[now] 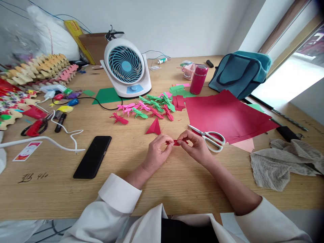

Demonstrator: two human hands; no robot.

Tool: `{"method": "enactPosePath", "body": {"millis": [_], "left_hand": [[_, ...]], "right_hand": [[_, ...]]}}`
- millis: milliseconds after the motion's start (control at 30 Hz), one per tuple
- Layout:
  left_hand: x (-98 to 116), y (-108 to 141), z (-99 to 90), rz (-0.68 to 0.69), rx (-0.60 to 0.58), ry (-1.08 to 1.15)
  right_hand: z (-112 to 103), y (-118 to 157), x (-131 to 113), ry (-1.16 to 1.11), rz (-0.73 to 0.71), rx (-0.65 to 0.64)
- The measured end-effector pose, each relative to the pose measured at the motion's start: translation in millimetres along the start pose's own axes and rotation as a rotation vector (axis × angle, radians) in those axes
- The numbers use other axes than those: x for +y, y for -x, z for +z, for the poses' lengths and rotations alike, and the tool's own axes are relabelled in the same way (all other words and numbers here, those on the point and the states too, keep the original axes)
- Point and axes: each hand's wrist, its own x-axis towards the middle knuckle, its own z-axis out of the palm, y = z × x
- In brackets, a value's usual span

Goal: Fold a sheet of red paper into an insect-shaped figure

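Between my two hands is a small piece of folded red paper (pixel 176 143), pinched from both ends just above the table. My left hand (pixel 159 149) grips its left end with thumb and forefinger. On the other end, my right hand (pixel 195 147) is closed in the same kind of pinch; the fingers hide much of the paper. A red folded paper triangle (pixel 154 127) rests just beyond my left hand. Farther back lies a heap of folded paper figures (pixel 157 103) in green, pink and red. White-handled scissors (pixel 214 140) lie right beside my right hand.
Large red sheets (pixel 225 114) spread at the right, near a blue bag (pixel 238 72) and a red flask (pixel 199 79). A white fan (pixel 126 67) stands at the back. A black phone (pixel 92 157) lies left, a crumpled cloth (pixel 280 162) far right.
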Motion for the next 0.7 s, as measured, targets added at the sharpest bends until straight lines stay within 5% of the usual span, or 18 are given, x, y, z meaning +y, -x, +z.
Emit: {"method": "enactPosePath", "body": {"millis": [700], "left_hand": [[1.5, 2.0, 1.5, 0.035, 0.01, -0.089]], "right_hand": [[4.3, 2.7, -1.2, 0.017, -0.111, -0.009]]}}
